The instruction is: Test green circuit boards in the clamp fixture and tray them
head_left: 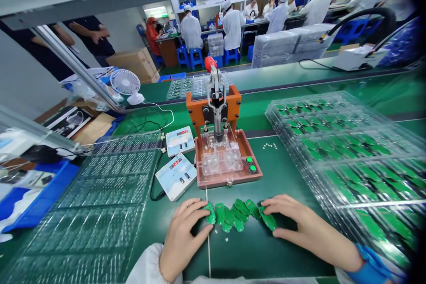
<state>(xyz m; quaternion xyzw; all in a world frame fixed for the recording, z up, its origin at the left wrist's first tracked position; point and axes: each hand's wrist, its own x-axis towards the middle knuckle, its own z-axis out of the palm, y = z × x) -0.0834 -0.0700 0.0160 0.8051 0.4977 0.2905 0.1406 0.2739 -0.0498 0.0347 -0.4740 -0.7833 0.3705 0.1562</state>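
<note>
Several small green circuit boards (238,215) lie overlapped in a loose row on the green bench, in front of the press fixture. At the row's left end my left hand (186,230) has fingers and thumb closed on the edges of one circuit board (210,214). My right hand (297,219) pinches another circuit board (267,219) at the right end, fingers on top and thumb below. Beyond the row stands the press fixture (213,111), with an orange frame, a red-tipped lever, a clear plastic plate and two green buttons.
Two digital meter boxes (176,177) sit left of the fixture. Clear trays (86,199) lie at the left; stacked trays (346,151) with boards fill the right. Small white bits (269,146) are scattered on the bench. A fan (125,83) stands behind; people work farther back.
</note>
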